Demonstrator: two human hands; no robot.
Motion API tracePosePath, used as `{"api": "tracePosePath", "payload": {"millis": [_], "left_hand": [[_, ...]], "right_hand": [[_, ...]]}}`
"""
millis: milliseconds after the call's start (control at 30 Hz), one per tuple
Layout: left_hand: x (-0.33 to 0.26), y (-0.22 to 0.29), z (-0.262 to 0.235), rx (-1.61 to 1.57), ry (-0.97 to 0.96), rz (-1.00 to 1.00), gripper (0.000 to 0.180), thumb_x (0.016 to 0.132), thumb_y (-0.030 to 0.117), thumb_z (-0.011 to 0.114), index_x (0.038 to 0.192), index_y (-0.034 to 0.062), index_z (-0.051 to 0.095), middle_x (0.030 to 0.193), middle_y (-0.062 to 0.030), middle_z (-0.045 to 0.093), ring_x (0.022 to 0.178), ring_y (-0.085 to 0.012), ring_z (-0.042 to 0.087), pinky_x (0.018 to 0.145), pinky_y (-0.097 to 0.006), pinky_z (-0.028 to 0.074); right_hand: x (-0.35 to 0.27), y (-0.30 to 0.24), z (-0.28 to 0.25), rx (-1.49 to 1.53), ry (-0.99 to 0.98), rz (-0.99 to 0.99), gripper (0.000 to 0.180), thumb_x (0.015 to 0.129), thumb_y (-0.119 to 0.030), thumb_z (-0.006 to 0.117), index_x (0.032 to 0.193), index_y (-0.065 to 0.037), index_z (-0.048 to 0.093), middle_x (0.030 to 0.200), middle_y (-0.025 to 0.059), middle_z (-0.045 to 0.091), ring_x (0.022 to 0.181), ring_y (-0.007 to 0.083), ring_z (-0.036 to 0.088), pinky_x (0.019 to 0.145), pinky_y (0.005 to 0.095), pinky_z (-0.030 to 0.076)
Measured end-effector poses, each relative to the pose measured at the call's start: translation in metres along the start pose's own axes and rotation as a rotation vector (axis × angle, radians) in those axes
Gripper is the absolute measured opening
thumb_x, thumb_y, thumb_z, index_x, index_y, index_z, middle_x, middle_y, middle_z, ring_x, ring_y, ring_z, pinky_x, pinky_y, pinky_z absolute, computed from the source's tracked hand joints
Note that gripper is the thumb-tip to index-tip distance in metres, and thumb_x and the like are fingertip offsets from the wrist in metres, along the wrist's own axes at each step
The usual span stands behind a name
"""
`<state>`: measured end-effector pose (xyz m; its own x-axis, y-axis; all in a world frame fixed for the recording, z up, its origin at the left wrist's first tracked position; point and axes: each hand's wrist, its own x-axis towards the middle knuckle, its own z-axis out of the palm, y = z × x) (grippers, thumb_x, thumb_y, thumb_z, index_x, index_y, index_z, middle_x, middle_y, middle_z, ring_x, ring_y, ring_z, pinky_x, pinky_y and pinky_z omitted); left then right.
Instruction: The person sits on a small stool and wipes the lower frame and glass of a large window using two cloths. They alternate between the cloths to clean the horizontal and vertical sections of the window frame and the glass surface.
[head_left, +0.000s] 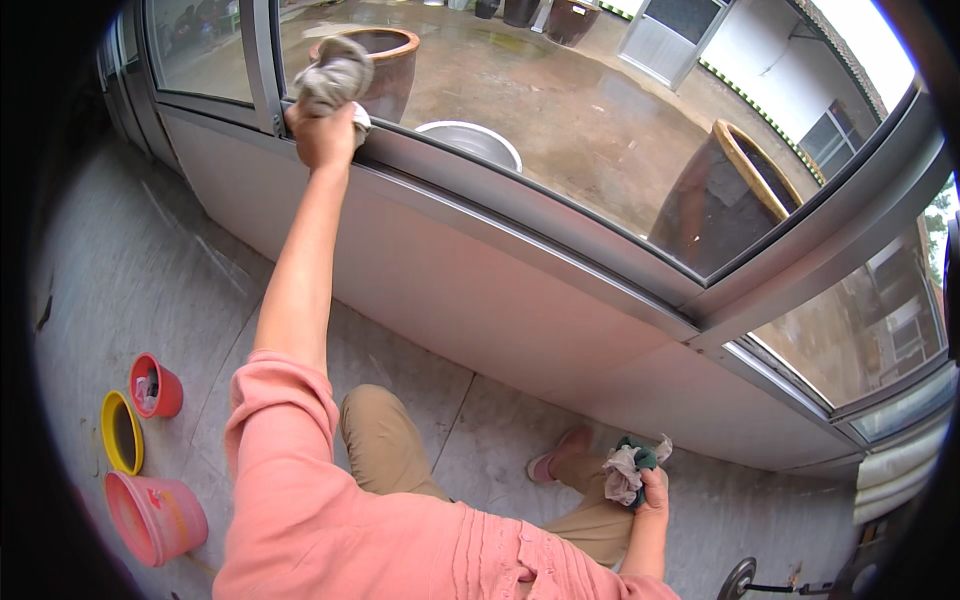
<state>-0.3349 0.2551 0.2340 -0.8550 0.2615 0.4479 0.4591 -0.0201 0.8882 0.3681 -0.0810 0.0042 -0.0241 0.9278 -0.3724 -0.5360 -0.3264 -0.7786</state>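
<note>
Stretching far forward, the left hand [322, 140] is holding a bunched grey rag [338, 75] near the bottom left corner of the big window glass [600, 150]. Its fingers are curling tightly around the rag, which is looking blurry, so I cannot tell if it is touching the glass. The silver window frame [520, 220] is running just beside that hand.

Down low by the tan trousers [385, 435], the right hand [652, 495] is gripping a dark green cloth [646, 456] and a pale crumpled scrap [622, 475]. Its fingers are closing around them.

Outside, one brown pot [392, 88] is standing behind the rag, a silver basin [480, 145] is sitting near it, and another big brown pot [710, 205] is standing well to the right.

Inside, a red bucket [168, 393], a yellow bucket [107, 440] and a pink bucket [178, 515] are sitting close together on the grey floor [130, 290] at the left.
</note>
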Motion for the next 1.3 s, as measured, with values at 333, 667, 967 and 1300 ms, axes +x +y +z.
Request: {"api": "tracePosePath", "payload": {"millis": [333,667,967,1300], "left_hand": [[-0.174,0.228,0.034,-0.383,0.073,0.834,0.044,0.067,0.009,0.078,0.109,0.0135,0.065,0.114,-0.0128,0.054,0.102,-0.0364,0.06,0.076,-0.048,0.055],[-0.267,0.155,0.024,-0.268,-0.424,1.476,0.019,0.082,0.021,0.069,0.1,0.0198,0.074,0.107,-0.0005,0.055,0.097,-0.0196,0.059,0.077,-0.037,0.056],[-0.062,0.153,0.018,-0.245,0.118,0.613,0.038,0.077,0.024,0.085,0.109,0.0109,0.069,0.11,-0.0107,0.057,0.102,-0.0349,0.064,0.084,-0.049,0.054],[-0.138,0.184,0.017,-0.009,0.032,1.34,0.035,0.083,0.024,0.073,0.118,0.0246,0.074,0.104,-0.001,0.056,0.091,-0.0211,0.06,0.068,-0.035,0.055]], "right_hand": [[0.004,-0.002,0.026,-0.036,-0.04,0.064,0.062,0.079,-0.011,0.083,0.135,0.001,0.06,0.127,0.0124,0.07,0.114,0.029,0.069,0.104,0.0436,0.056],[-0.004,0.002,0.022,-0.042,-0.043,0.043,0.059,0.078,-0.006,0.08,0.134,0.001,0.06,0.126,0.0118,0.07,0.112,0.0276,0.07,0.104,0.0425,0.055],[-0.006,-0.009,-0.004,0.069,-0.053,-0.002,0.078,0.076,-0.014,0.089,0.143,0.003,0.055,0.135,0.0149,0.066,0.121,0.0323,0.066,0.108,0.0462,0.054],[0.006,-0.001,0.028,-0.071,-0.035,0.042,0.064,0.077,-0.012,0.084,0.136,-0.001,0.06,0.125,0.0114,0.07,0.114,0.0283,0.069,0.101,0.0409,0.057]]}}
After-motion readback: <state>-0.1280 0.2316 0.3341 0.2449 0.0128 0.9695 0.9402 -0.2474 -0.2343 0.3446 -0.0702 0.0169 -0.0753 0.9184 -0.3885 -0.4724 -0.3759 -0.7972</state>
